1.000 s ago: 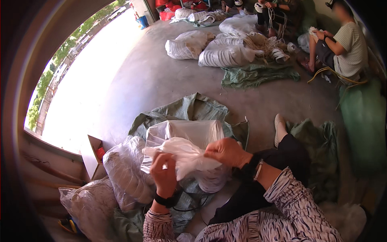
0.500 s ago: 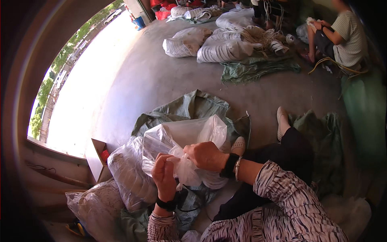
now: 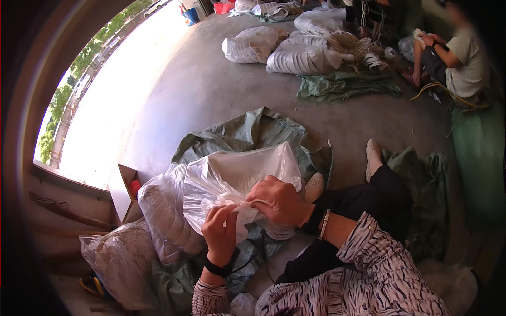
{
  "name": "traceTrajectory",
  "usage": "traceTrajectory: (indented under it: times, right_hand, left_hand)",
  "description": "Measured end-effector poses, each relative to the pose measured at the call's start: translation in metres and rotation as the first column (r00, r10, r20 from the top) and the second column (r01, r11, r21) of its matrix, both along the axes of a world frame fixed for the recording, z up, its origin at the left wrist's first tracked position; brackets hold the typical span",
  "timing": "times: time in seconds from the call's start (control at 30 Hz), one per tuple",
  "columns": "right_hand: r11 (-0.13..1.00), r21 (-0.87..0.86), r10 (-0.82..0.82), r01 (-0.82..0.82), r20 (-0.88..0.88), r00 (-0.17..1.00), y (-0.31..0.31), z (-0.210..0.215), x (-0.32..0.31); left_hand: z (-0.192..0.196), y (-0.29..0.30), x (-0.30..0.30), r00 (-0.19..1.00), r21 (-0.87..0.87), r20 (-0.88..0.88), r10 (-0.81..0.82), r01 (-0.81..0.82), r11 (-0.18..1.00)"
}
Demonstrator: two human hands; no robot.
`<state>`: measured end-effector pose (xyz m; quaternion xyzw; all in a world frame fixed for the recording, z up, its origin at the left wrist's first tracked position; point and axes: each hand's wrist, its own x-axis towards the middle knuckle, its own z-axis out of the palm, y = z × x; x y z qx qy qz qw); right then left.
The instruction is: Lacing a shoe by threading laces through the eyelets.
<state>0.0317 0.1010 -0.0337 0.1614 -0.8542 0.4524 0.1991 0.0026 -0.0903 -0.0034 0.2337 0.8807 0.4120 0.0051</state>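
Observation:
A clear plastic bag (image 3: 211, 176) lies in front of me, its gathered edge between my two hands. My left hand (image 3: 219, 227) pinches the bag's near edge from below, fingers pointing up. Just to the right, my right hand (image 3: 279, 200) grips the bunched plastic with its fingers curled. Under and behind the bag spreads a green woven sack (image 3: 247, 131). Some of the bag's contents show as white coils below my right hand; the rest is hidden.
Wrapped white bundles (image 3: 168, 216) stand at my left beside a white box (image 3: 121, 192). More bagged bundles (image 3: 303, 55) lie farther off on green sacking. A seated co-worker (image 3: 464, 63) handles something white at the far right. My shoes (image 3: 373, 160) rest near another green sack (image 3: 421, 184).
My hands have shifted slightly, the right one a little to the right and lower. The bag's edge is stretched more between them, and the view has tilted slightly.

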Motion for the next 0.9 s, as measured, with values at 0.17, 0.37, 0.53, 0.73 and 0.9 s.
traceTrajectory:
  times: [0.17, 0.37, 0.53, 0.73, 0.9]
  right_hand:
    - [0.956, -0.284, 0.181, -0.072, 0.38, 0.907, 0.011, -0.012, 0.001]
    - [0.734, -0.508, -0.243, 0.451, 0.424, 0.873, 0.062, -0.02, -0.019]
    - [0.515, -0.669, -0.075, 0.535, 0.587, 0.806, 0.077, -0.009, -0.021]
    - [0.872, 0.039, -0.487, 0.489, -0.05, 0.872, 0.059, -0.014, -0.011]
    - [0.749, -0.361, -0.454, 0.556, 0.332, 0.827, 0.062, 0.016, -0.008]
  left_hand:
    - [0.023, 0.001, 0.004, 0.908, 0.183, -0.409, 0.094, -0.019, 0.983]
    - [0.005, -0.062, -0.013, 0.703, 0.069, -0.586, 0.403, -0.452, 0.889]
    - [-0.001, -0.072, -0.011, 0.85, 0.723, 0.277, 0.448, -0.491, 0.485]
    - [0.036, -0.013, 0.006, 0.92, 0.675, 0.381, 0.09, -0.343, 0.654]
    - [0.055, -0.047, -0.016, 0.857, -0.047, -0.49, 0.16, -0.21, 0.977]
